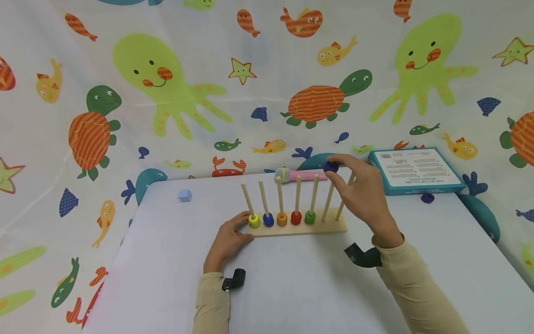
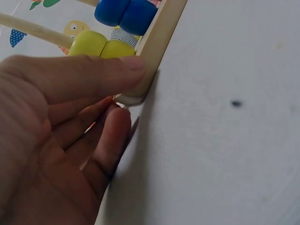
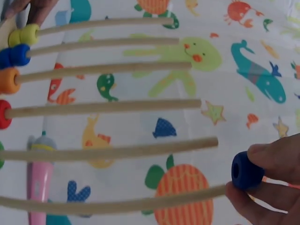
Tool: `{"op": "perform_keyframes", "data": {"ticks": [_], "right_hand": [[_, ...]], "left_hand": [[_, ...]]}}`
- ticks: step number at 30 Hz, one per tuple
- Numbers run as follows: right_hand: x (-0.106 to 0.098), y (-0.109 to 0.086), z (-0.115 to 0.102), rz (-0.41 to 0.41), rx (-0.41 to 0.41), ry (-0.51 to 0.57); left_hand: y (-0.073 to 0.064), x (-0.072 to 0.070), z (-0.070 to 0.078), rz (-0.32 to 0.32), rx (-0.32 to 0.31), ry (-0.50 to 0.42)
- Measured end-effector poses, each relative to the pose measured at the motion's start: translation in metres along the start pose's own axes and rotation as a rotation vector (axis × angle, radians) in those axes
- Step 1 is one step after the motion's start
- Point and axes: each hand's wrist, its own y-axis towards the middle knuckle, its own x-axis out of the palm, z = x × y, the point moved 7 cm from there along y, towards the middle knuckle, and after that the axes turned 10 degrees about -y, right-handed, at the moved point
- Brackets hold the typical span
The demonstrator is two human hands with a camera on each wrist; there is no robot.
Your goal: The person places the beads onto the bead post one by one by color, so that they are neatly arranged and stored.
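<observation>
A wooden peg rack point(image 1: 329, 226) stands on the white table with a row of upright pegs. Yellow beads point(image 1: 254, 221), blue beads point(image 1: 268, 220), orange beads point(image 1: 282, 219), red beads point(image 1: 296, 218) and green beads point(image 1: 310, 217) sit at the bottom of their pegs; the two rightmost pegs carry none. My left hand point(image 1: 225, 240) grips the left end of the base between thumb and fingers. Above the right pegs, my right hand point(image 1: 364, 188) pinches a dark blue bead point(image 3: 246, 171). Its hole faces the peg side, close to the tip of a bare peg point(image 3: 140, 204).
Behind the rack lies a pink toy microphone point(image 1: 306, 176). A teal-edged box point(image 1: 417, 170) rests at the back right, with another dark bead point(image 1: 427, 198) in front of it. A light blue cube point(image 1: 185, 195) is at the back left. Patterned cloth point(image 1: 267, 60) hangs behind.
</observation>
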Motion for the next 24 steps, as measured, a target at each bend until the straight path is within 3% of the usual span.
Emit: {"op": "perform_keyframes", "data": {"ticks": [9, 12, 14, 18, 21, 24], "right_hand": [[0.001, -0.010, 0.014, -0.043, 0.038, -0.094], [-0.009, -0.014, 0.020, 0.012, 0.051, -0.073], [-0.021, -0.020, 0.031, 0.086, 0.116, -0.038], [-0.046, -0.045, 0.078, 0.243, 0.378, 0.008], [-0.060, -0.072, 0.132, 0.307, 0.668, 0.075], [-0.073, -0.102, 0.192, 0.399, 0.966, 0.208]], "left_hand": [[0.002, 0.000, 0.000, 0.002, 0.010, -0.004], [0.002, 0.001, 0.000, -0.004, 0.010, -0.001], [0.001, 0.001, 0.001, -0.006, 0.009, 0.007], [0.001, -0.001, 0.001, 0.002, 0.000, 0.024], [0.002, -0.001, 0.001, 0.003, -0.007, 0.016], [0.002, 0.001, 0.001, -0.004, -0.011, 0.002]]}}
